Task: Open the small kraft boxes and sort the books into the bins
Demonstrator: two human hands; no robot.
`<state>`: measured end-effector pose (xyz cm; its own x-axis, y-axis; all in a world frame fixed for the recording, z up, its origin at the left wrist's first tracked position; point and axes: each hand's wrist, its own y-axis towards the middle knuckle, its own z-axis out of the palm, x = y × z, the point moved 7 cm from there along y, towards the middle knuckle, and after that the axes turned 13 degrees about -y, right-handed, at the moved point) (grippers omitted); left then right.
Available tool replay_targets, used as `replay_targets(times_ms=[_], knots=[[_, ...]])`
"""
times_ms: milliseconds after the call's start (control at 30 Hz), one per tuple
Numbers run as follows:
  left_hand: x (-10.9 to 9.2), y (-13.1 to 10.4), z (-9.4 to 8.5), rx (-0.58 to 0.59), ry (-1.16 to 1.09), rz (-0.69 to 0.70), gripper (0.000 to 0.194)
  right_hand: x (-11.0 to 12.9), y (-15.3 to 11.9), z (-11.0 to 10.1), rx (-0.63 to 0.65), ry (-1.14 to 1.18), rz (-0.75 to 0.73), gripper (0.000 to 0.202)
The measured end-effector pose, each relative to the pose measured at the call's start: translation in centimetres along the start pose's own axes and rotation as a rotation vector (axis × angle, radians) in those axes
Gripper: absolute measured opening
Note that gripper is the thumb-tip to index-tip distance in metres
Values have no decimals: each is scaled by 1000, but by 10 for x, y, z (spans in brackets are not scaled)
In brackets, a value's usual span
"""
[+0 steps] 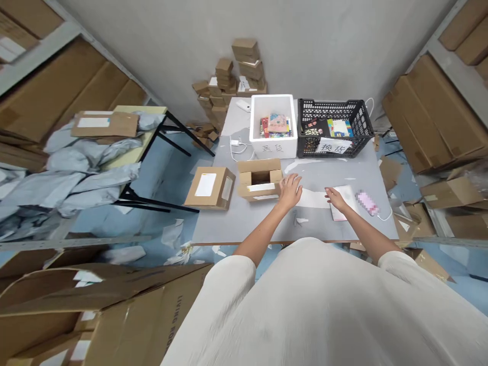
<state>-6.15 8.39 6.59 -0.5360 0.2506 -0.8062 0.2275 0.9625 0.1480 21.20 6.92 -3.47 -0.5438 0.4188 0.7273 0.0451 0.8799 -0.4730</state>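
Note:
My left hand [290, 190] is open, its fingers spread at the right side of a small cardboard box [263, 191]. The flaps of that box stand up, and its dark inside shows; whether my fingers press on it is hard to tell. My right hand [335, 198] is half curled, with no object visible in its fingers. It hovers at the left edge of a flat white packet [346, 195] with a pinkish lower edge. Between both hands lies a pale strip of paper [314, 199].
Left on the table [229, 229] sits a closed, labelled carton [211, 188]. Behind are a white foam box [273, 147] and a black crate [335, 127], both holding small colourful packets. A pink phone-like object [367, 202] with a cable lies right. Grey parcels [87, 168] cover a side table.

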Motion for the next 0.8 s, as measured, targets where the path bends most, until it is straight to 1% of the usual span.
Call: replay_targets(times_ms=[133, 267, 367, 433, 533, 633, 700, 800], knots=[[-9, 3, 61, 113, -30, -24, 49, -54, -9, -39, -59, -45, 64, 51], [-6, -4, 124, 256, -57, -93, 54, -106, -14, -74, -136, -122, 143, 48], [-1, -16, 168, 355, -87, -166, 55, -138, -16, -92, -181, -177, 190, 52], [4, -23, 194, 393, -124, -223, 55, -153, -16, -99, -189, -203, 208, 54], [12, -33, 225, 389, -214, -334, 55, -170, -14, -103, -160, -215, 227, 57], [22, -38, 251, 367, -311, -461, 55, -179, -12, -102, -126, -215, 240, 56], [30, -41, 265, 340, -379, -572, 52, -183, -12, -99, -112, -215, 243, 52], [39, -43, 280, 282, -449, -711, 46, -187, -11, -95, -105, -216, 236, 44]])
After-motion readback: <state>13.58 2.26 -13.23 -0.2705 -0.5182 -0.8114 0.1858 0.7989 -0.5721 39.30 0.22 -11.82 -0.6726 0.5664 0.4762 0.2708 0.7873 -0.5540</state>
